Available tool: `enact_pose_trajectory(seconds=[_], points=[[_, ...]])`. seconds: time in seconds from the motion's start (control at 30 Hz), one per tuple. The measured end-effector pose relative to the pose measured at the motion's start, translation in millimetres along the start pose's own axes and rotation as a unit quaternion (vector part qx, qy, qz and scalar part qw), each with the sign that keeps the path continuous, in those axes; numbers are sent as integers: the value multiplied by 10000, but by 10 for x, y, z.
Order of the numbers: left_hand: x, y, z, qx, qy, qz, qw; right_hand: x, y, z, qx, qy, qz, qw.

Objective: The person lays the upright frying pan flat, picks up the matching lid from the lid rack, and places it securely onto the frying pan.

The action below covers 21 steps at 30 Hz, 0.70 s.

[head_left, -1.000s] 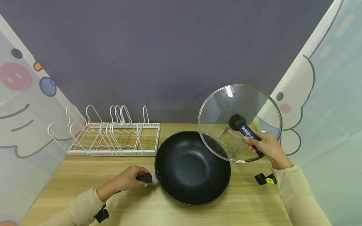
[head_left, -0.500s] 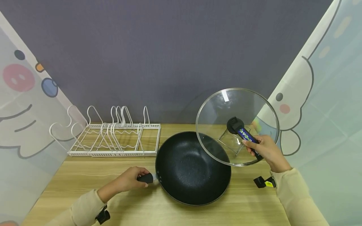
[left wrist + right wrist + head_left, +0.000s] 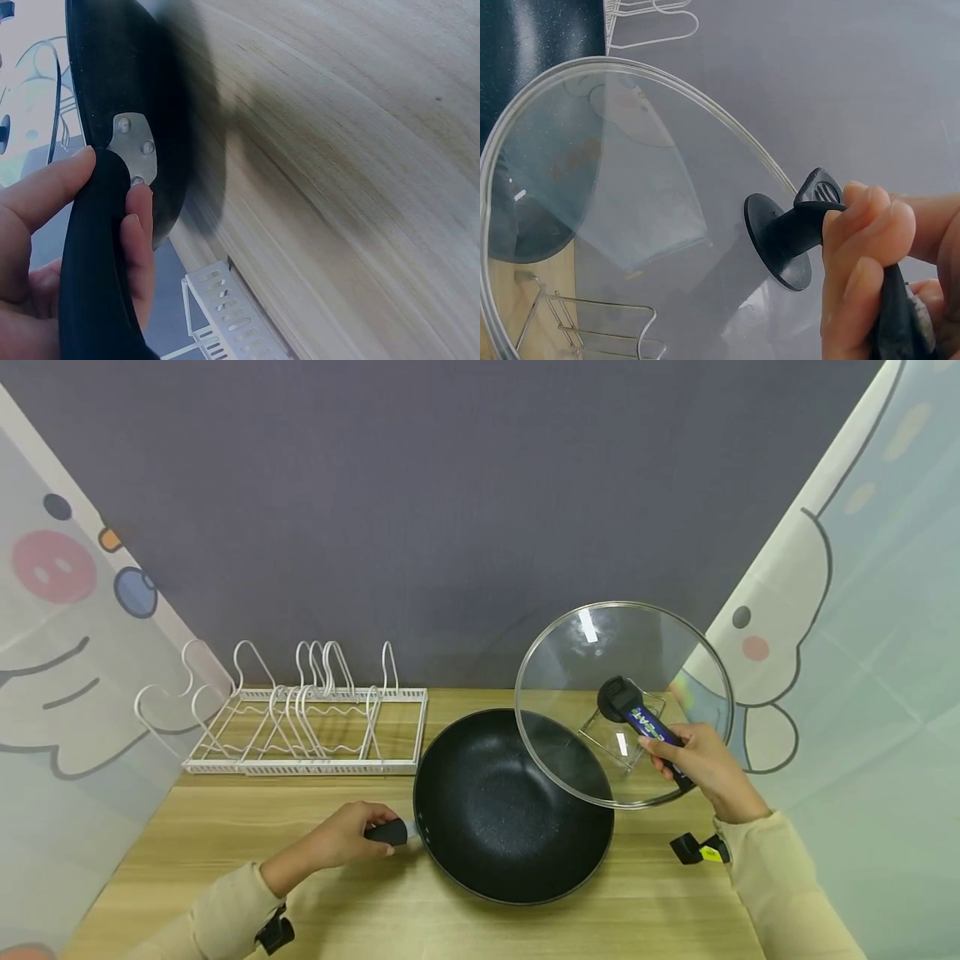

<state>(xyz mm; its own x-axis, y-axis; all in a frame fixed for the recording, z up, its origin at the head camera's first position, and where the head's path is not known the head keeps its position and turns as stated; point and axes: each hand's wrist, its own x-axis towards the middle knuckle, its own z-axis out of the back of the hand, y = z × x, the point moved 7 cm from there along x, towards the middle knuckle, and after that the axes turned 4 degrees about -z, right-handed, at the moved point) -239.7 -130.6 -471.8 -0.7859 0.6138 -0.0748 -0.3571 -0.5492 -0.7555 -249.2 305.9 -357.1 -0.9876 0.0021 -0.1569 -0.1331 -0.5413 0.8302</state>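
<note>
A black wok (image 3: 513, 810) sits on the wooden table, its handle (image 3: 97, 255) pointing left. My left hand (image 3: 351, 837) grips that handle, with thumb and fingers around it in the left wrist view. On the right, my right hand (image 3: 705, 762) holds a glass lid (image 3: 570, 668) by its long black handle (image 3: 648, 725). The lid is raised and tilted, and its lower left edge overlaps the wok's right side in the head view. Behind the clear glass, a small wire stand (image 3: 600, 307) shows on the table.
A white wire rack (image 3: 303, 767) with upright loops stands at the back left, close to the wok's rim. A grey wall (image 3: 465, 510) rises behind the table (image 3: 360, 918). Printed cloth panels flank both sides.
The lid has moved slightly down and to the left with my right hand. My left hand and the wok have stayed nearly in place, with only a slight shift of the whole view.
</note>
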Motion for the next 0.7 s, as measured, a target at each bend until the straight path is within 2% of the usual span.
enact_pose_trajectory(seconds=[0.23, 0.43, 0.7], points=[[-3, 4, 4, 25, 3, 49, 10000, -9, 5, -40, 329, 91, 51, 9994], [-12, -11, 18, -21, -7, 68, 10000, -4, -6, -81, 406, 133, 142, 9990], [-24, -20, 19, -15, -51, -114, 9999, -14, -31, -126, 489, 200, 237, 9983]])
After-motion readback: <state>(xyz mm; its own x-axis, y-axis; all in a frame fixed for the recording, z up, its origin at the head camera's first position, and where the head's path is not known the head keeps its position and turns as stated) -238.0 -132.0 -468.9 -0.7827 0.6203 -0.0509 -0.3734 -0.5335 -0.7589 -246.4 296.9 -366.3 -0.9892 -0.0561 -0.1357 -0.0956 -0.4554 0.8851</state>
